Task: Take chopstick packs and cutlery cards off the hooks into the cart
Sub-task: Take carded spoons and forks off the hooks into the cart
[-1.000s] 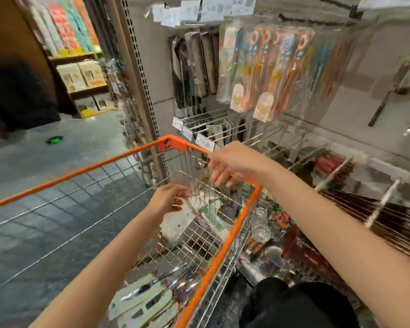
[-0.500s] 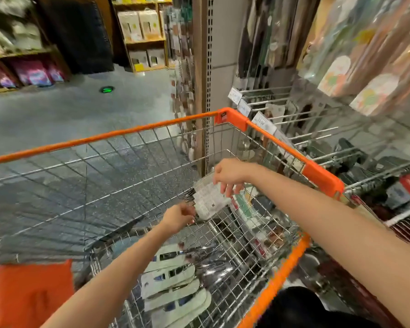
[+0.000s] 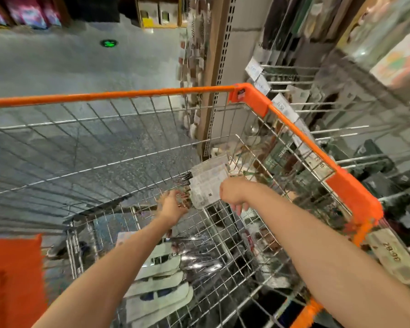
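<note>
Both arms reach down into the cart (image 3: 251,100), a wire basket with an orange rim. A cutlery card (image 3: 207,183), its printed white back facing up, sits in the air between the two hands, above the basket floor. The left hand (image 3: 173,205) is palm-up beside the card's left edge, its fingers (image 3: 184,204) loosely spread and relaxed; whether they touch the card cannot be told through the blur. The right hand (image 3: 231,191) is at the card's right edge, back of the hand toward the camera, fingers (image 3: 238,208) hanging down and slightly curled; whether they pinch the card cannot be told. On the basket floor lies a stack of white cards (image 3: 161,287) with shiny cutlery. To the right, bare hooks (image 3: 336,127) with price tags (image 3: 283,107) stick out from the shelf wall, and hanging packs (image 3: 294,24) show above them.
</note>
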Available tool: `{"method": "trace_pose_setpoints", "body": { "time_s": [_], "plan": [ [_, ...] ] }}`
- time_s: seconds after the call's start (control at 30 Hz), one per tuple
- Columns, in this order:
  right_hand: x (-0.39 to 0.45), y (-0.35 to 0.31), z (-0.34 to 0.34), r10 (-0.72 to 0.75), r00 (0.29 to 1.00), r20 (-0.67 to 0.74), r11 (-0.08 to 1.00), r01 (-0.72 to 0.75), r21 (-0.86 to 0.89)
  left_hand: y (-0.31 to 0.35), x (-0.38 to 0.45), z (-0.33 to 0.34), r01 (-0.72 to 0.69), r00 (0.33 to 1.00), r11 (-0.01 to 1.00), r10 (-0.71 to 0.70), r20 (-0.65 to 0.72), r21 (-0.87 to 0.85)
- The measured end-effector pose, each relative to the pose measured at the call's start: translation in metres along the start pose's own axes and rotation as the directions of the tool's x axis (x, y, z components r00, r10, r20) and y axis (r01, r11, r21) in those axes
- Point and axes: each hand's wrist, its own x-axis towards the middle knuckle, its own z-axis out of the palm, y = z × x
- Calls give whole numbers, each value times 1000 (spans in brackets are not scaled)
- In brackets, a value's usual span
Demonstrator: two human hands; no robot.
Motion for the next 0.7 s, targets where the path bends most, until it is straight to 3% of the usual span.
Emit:
{"method": "trace_pose_setpoints", "body": {
  "time_s": [0.1,0.37,0.5,0.7],
  "plan": [
    [7,0,8,22,998,55,996,-18,-83,2,2,10,20,999,1000,-20,-40,-4],
    [-1,-2,9,9,997,83,997,-3,-72,8,12,24,38,993,999,-42,-110,-34],
    [-9,4,11,-6,995,103,999,11,-43,13,14,30,46,993,998,-50,-108,-36],
    [-13,18,10,13,992,128,1000,-12,-3,15,10,42,-48,998,993,53,-38,106]
  ]
}}
